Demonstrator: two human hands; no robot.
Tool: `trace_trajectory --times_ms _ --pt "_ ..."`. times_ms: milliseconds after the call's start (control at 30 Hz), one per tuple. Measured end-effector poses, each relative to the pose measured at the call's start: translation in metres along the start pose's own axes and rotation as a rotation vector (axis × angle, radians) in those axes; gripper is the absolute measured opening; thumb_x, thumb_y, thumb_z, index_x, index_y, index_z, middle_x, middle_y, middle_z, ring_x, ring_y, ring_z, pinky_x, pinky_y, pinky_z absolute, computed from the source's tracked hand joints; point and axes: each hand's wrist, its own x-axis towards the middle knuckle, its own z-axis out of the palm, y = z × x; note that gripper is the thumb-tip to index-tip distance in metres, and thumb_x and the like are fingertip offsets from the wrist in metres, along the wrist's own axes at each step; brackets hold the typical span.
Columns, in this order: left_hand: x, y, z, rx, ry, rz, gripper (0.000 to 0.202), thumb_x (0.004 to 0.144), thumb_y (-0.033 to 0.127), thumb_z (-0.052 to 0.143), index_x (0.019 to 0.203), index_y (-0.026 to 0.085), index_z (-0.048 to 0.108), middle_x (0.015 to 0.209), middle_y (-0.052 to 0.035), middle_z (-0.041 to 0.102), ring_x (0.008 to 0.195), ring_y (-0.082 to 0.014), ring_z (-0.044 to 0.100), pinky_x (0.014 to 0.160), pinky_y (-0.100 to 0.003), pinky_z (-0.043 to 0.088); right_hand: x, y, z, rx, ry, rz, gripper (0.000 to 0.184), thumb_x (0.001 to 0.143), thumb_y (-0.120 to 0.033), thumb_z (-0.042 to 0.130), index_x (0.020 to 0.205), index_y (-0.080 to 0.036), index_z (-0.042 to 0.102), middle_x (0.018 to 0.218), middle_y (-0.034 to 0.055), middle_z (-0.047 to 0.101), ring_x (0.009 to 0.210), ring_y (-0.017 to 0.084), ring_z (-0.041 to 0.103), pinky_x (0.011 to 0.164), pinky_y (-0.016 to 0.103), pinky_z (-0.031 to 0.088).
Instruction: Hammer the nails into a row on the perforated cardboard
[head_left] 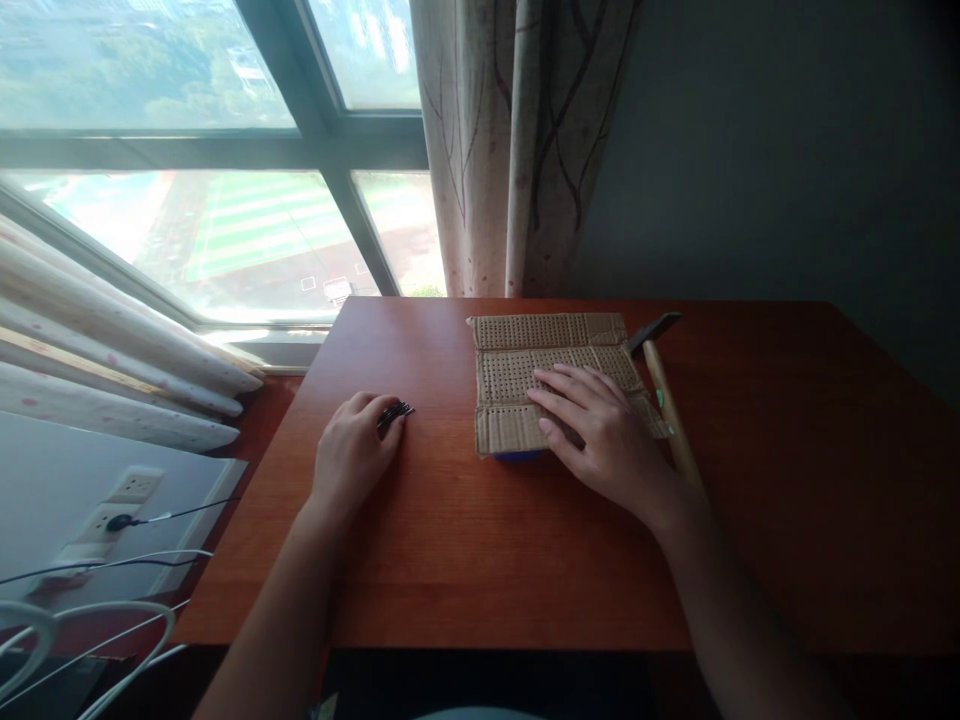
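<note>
My left hand rests on the table, its fingers closed around a small bunch of dark, thin nails whose ends stick out past the fingertips. My right hand lies with fingers spread on a sheet of brown cardboard. Rows of small holes cover most of the cardboard, and creases run across it. A bit of a blue thing shows under its near edge; the rest is hidden. Just right of the cardboard lies a hammer with a wooden handle and a dark head, partly covered by my right arm.
The reddish-brown wooden table reaches to a dark wall at the right. A window and curtains stand beyond it. Wall sockets with a plug and several cables are at the lower left, beside the table edge.
</note>
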Motion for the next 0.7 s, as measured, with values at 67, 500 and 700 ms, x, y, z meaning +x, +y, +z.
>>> trace_trajectory --times_ms 67,500,700 --pt "0.0001 -0.0034 0.0016 -0.002 0.004 0.025 0.031 0.092 0.040 0.054 0.110 0.020 0.071 0.112 -0.0088 0.069 0.100 -0.0280 0.066 0.087 -0.037 0.051 0.0001 -0.0003 -0.0003 0.001 -0.004 -0.002 0.035 0.100 -0.026 0.050 0.129 -0.020 0.068 0.143 0.0060 0.063 0.137 0.027 0.052 0.118 0.052 0.038" --pt "0.0053 -0.0082 0.0057 0.003 0.026 0.056 0.033 0.097 0.036 0.047 0.108 0.020 0.074 0.106 -0.0080 0.071 0.088 -0.0245 0.069 0.076 -0.034 0.051 -0.0005 0.0003 0.0010 0.003 -0.002 0.000 0.035 0.100 -0.025 0.050 0.129 -0.020 0.068 0.144 0.0055 0.062 0.137 0.027 0.051 0.119 0.053 0.037" --pt "0.0087 -0.0069 0.0071 -0.008 0.042 0.047 0.032 0.097 0.035 0.048 0.110 0.020 0.074 0.105 -0.0076 0.071 0.088 -0.0242 0.068 0.076 -0.033 0.051 -0.0001 -0.0001 0.0008 0.004 0.004 -0.002 0.035 0.099 -0.025 0.050 0.128 -0.019 0.069 0.143 0.0069 0.062 0.136 0.027 0.052 0.119 0.052 0.037"
